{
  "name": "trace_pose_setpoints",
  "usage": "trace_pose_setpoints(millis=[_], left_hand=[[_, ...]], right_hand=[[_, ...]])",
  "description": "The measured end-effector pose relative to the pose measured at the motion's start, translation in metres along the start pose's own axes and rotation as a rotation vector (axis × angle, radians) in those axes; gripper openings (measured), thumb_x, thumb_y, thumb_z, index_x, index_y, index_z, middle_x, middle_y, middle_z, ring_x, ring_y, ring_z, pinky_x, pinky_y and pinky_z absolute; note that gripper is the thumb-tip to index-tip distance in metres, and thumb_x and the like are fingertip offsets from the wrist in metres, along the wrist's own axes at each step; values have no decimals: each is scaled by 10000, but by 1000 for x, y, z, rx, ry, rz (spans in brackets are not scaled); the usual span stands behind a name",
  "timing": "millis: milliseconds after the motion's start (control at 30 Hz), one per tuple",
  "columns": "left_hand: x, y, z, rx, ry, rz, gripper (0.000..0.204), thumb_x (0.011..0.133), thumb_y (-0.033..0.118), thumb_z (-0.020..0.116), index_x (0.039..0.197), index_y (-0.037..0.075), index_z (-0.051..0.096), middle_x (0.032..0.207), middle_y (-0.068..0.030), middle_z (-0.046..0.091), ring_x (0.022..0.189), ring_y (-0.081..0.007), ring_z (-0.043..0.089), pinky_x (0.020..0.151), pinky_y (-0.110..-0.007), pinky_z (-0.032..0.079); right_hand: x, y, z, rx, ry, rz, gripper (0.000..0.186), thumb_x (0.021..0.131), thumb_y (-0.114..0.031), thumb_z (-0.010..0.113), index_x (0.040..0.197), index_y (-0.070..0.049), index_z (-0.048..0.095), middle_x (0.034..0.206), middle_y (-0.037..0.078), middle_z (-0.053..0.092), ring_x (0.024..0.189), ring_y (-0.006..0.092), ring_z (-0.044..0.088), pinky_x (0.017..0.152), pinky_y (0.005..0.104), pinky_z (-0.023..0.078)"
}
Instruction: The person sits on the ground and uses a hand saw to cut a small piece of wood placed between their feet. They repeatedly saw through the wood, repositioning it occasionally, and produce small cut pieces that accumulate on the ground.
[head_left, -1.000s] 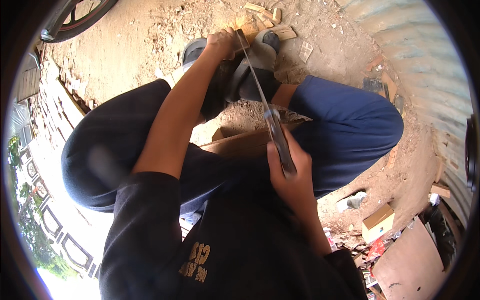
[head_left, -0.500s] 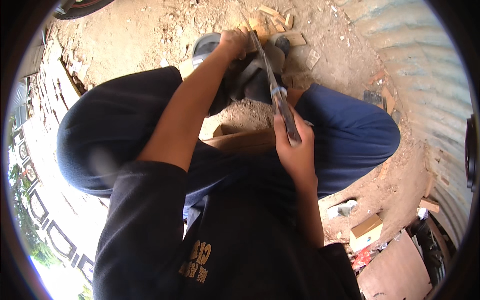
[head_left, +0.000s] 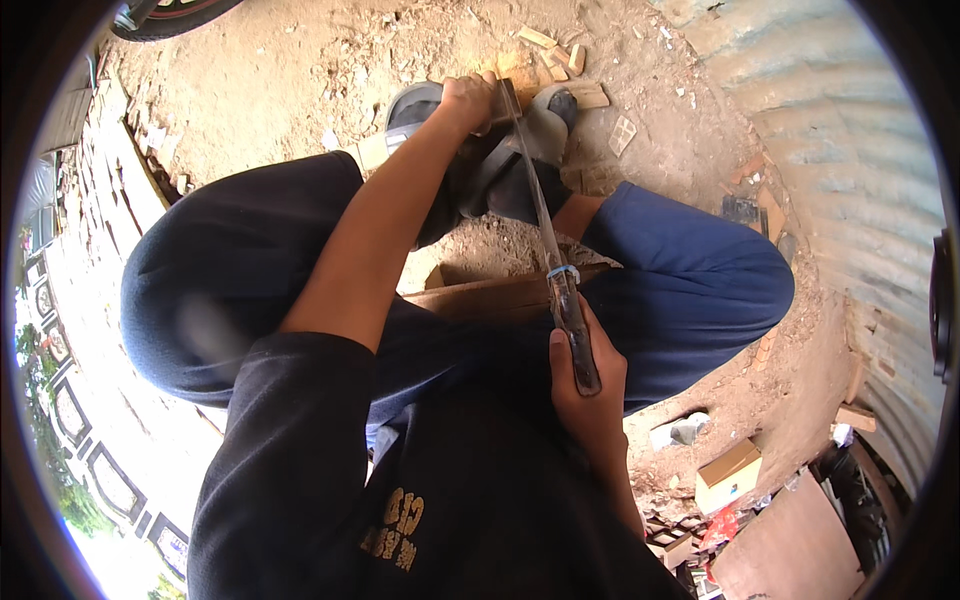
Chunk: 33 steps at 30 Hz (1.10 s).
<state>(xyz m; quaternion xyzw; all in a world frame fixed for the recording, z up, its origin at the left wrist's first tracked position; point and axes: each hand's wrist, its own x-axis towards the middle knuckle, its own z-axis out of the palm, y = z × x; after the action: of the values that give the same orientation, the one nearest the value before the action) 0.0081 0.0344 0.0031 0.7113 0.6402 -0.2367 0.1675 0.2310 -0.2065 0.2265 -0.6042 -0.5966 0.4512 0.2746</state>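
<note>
My right hand (head_left: 590, 380) is closed around the dark handle of a hand saw (head_left: 540, 205). Its long, narrow blade points away from me, and a light blue band wraps the joint of blade and handle. The far end of the blade lies against a dark wood piece (head_left: 508, 98) between my feet. On that piece, just left of the blade, my left hand (head_left: 467, 100) is closed; its fingertips are partly hidden. My feet in grey and black footwear (head_left: 548, 120) flank the wood, and yellowish sawdust (head_left: 520, 72) lies beyond it.
Several small wood offcuts (head_left: 560, 55) are scattered past my feet. A brown board (head_left: 480, 297) lies across the ground between my legs. Corrugated metal sheeting (head_left: 830, 150) stands along the right, an open cardboard box (head_left: 728, 476) at the lower right. A wheel (head_left: 180, 18) shows at the top left.
My right hand has drawn the saw back toward my body, so the blade's far end now sits at the wood. The left hand stays in about the same place.
</note>
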Motion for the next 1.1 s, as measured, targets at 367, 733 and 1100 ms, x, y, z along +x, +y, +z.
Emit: trace_pose_setpoints(millis=[367,733,1100], left_hand=[[3,-6,-11,9,27,1,696,715,213,793,1281,22,436,1255,-151,607,1158,-286,615,913,-478,490],[-4,2,-4,19,54,13,604,753,226,750,1246,25,465,1230,-156,613,1125,-293,627,871,-429,521],[2,-4,-5,2,80,-36,587,756,223,748,1239,24,479,1232,-158,617,1134,-280,623,898,-442,503]], right_hand=[[14,17,11,87,47,-45,351,901,-93,618,1228,27,576,935,279,656,876,429,663,739,397,523],[34,16,24,49,-8,-13,375,947,-98,584,1288,58,565,863,136,653,767,164,572,723,310,494],[38,13,32,107,23,-31,379,927,-98,598,1276,47,560,851,206,668,794,277,663,737,340,521]])
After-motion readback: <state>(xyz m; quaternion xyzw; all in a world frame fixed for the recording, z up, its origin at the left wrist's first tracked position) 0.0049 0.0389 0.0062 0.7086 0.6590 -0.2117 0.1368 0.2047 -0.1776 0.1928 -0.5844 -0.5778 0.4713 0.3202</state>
